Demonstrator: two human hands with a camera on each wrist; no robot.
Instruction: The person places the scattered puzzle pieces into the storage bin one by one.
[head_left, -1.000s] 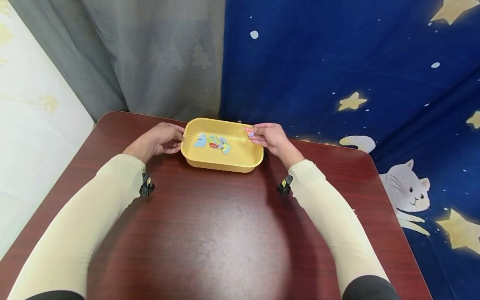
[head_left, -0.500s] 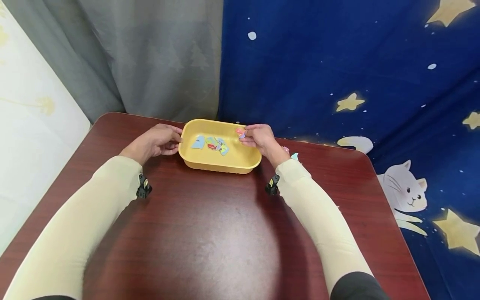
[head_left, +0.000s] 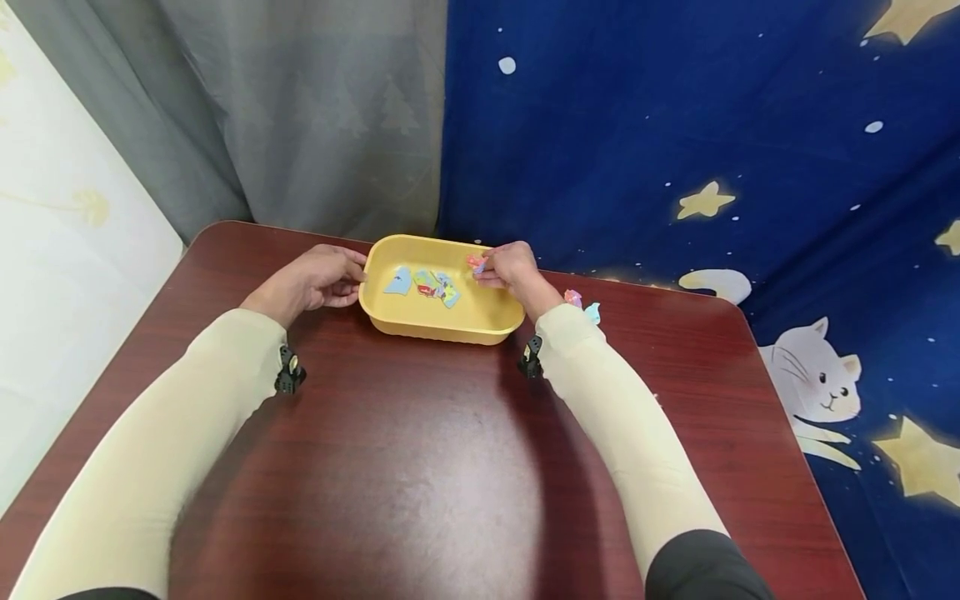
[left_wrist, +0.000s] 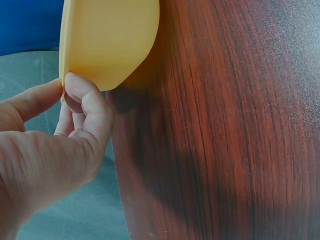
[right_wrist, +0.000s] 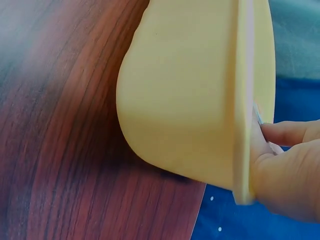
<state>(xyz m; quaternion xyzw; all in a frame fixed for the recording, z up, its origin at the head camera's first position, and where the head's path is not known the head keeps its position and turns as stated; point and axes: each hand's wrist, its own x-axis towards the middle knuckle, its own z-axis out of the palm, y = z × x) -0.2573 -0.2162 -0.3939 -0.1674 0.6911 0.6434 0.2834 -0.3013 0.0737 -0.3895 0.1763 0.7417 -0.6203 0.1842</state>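
Note:
A yellow plastic basin (head_left: 442,332) stands near the back edge of the table. Its left rim is pinched between the thumb and fingers of my left hand (head_left: 326,275), seen close in the left wrist view at the rim (left_wrist: 65,50). Over the basin's right end, my right hand (head_left: 513,267) pinches a small pink, orange and bluish flat cutout (head_left: 476,263). The basin wall (right_wrist: 190,90) hides much of that hand's fingers in the right wrist view. On the basin floor lie a light blue piece (head_left: 399,281) and several overlapping colourful pieces (head_left: 438,287).
Right of the basin, a pink cutout (head_left: 573,297) and a light blue cutout (head_left: 592,312) lie on the dark red wooden table (head_left: 420,467), beside my right sleeve. Grey and blue curtains (head_left: 600,125) hang right behind the table's back edge.
My right hand has moved left from the basin's right rim to over its inside, carrying the cutout. Pink and blue cutouts behind my right arm came into view. My left hand stayed on the rim.

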